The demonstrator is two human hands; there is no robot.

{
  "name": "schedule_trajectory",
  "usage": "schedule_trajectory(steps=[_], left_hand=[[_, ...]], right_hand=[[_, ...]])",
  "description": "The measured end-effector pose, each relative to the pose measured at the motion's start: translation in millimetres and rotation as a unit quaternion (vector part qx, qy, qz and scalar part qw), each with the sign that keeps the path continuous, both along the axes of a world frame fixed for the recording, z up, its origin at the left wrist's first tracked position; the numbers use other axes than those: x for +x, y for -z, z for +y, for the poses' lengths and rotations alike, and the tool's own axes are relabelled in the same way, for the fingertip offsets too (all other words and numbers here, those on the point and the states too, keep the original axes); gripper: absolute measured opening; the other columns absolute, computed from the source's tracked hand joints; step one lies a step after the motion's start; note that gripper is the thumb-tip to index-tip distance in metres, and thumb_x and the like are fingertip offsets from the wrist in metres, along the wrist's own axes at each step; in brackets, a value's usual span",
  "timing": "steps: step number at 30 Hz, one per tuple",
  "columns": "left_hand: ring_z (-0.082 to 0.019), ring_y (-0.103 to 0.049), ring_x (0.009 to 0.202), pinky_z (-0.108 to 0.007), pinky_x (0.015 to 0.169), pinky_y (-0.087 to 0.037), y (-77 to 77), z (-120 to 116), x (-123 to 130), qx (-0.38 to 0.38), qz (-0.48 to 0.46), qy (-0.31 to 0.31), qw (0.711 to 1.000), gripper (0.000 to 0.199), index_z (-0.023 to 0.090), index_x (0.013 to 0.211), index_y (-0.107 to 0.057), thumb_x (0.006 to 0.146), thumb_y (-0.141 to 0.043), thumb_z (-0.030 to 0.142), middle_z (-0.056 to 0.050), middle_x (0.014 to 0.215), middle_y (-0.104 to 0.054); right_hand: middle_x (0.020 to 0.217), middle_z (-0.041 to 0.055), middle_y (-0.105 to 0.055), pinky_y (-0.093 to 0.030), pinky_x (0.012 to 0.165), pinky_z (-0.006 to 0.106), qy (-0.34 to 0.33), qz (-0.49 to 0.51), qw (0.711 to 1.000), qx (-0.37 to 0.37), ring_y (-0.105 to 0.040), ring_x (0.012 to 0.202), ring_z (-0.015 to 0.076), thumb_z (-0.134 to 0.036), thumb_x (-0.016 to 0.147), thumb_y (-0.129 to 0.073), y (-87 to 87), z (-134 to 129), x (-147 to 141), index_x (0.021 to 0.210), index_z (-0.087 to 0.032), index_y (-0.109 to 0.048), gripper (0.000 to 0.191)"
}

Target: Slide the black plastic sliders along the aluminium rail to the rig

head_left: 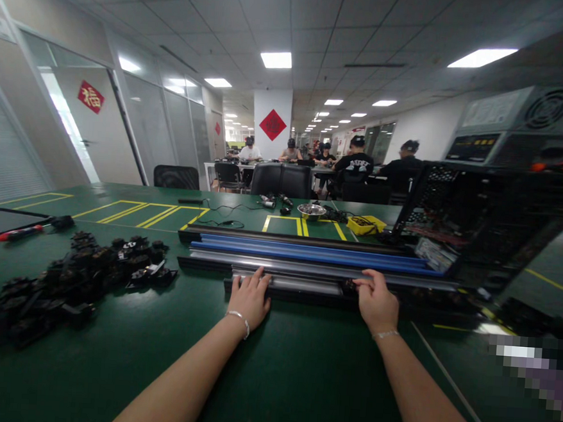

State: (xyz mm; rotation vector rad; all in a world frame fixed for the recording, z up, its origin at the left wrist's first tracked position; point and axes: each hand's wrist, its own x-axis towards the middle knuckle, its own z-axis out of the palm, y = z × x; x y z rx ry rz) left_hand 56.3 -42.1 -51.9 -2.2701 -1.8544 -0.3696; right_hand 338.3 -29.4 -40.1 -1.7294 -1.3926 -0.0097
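My left hand lies over the near edge of a short rail, silver on top with a black base, its fingers outstretched. At the right part of this rail, the fingers of my right hand are bent together around a small dark piece, too dark to name. Just behind lie a longer silver rail, a blue rail and a black rail, all running left to right.
A heap of black parts spreads at left, beside a red-handled tool. An open computer case stands at right. Behind the rails are a metal bowl and a yellow tray. Several people sit farther back.
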Motion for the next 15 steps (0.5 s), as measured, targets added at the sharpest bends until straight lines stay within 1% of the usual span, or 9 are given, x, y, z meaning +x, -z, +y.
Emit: schedule_trajectory(steps=[3,6,9,12,15], left_hand=[[-0.024,-0.042,0.115,-0.047,0.101,-0.022,-0.9,-0.5,0.8,-0.004,-0.001,-0.004,1.000,0.052,0.028,0.128,-0.039,0.077,-0.046,0.034,-0.003,0.142,-0.032],[-0.025,-0.042,0.115,-0.047,0.101,-0.022,-0.3,0.0,0.6,-0.001,-0.001,-0.002,1.000,0.052,0.028,0.128,-0.039,0.077,-0.046,0.034,-0.003,0.143,-0.032],[-0.025,-0.042,0.115,-0.047,0.101,-0.023,1.0,0.8,-0.2,0.005,0.000,0.001,1.000,0.052,0.028,0.128,-0.038,0.077,-0.046,0.034,-0.003,0.142,-0.032],[-0.024,-0.042,0.115,-0.047,0.100,-0.023,2.4,1.3,-0.7,0.007,-0.001,0.004,1.000,0.052,0.028,0.128,-0.039,0.077,-0.045,0.034,-0.003,0.142,-0.032],[-0.024,-0.043,0.114,-0.048,0.100,-0.023,4.0,1.7,-0.9,0.016,-0.005,0.006,1.000,0.051,0.027,0.127,-0.039,0.077,-0.046,0.034,-0.004,0.142,-0.032]], right_hand=[[0.083,-0.0010,-0.070,-0.042,0.067,0.025,-0.022,0.011,1.000,0.000,-0.062,0.074,0.0159,-0.020,0.074,-0.041,1.0,0.5,0.0,0.103,-0.023,-0.053,0.031],[0.084,-0.0007,-0.070,-0.043,0.070,0.026,-0.037,0.011,0.999,-0.005,-0.063,0.077,0.0166,-0.021,0.074,-0.041,1.8,1.1,-0.4,0.093,-0.024,-0.057,0.025],[0.081,-0.0004,-0.069,-0.044,0.070,0.027,-0.059,0.015,0.998,-0.011,-0.063,0.076,0.0165,-0.022,0.075,-0.040,2.2,1.3,-1.4,0.084,-0.024,-0.059,0.022],[0.076,0.0001,-0.068,-0.044,0.069,0.027,-0.079,0.012,0.997,-0.015,-0.063,0.074,0.0167,-0.023,0.074,-0.040,1.7,0.8,-2.5,0.081,-0.023,-0.061,0.022],[0.077,0.0005,-0.068,-0.044,0.069,0.028,-0.090,0.005,0.996,-0.016,-0.062,0.075,0.0175,-0.023,0.074,-0.040,0.2,-0.3,-3.8,0.080,-0.022,-0.063,0.024]])
